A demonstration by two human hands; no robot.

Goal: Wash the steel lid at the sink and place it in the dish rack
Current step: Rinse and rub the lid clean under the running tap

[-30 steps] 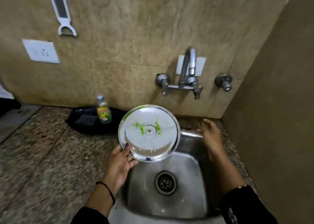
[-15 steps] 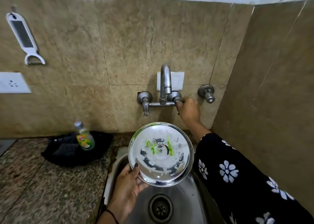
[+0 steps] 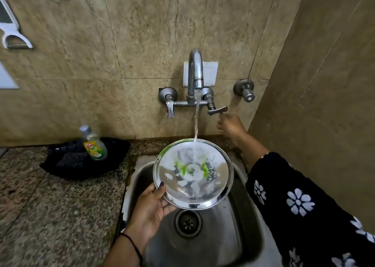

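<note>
Over the sink [image 3: 239,224], your left hand [image 3: 151,208] grips the soapy steel lid [image 3: 192,174] under running water; your right hand [image 3: 230,124], loosely open, holds nothing beside the tap handle [image 3: 217,110].

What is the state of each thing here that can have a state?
Tap: running.
Right handle: turned sideways, not touched.
Lid: tilted under the stream, soapy with green streaks.
Left hand: gripping the lid's rim.
Right hand: free, below the handle.
Bottle: capped, upright.
Drain: unplugged.

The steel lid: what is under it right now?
Under the lid lies the sink, its drain showing just below the rim. The left hand grips its edge. The basin's back part is covered.
</note>
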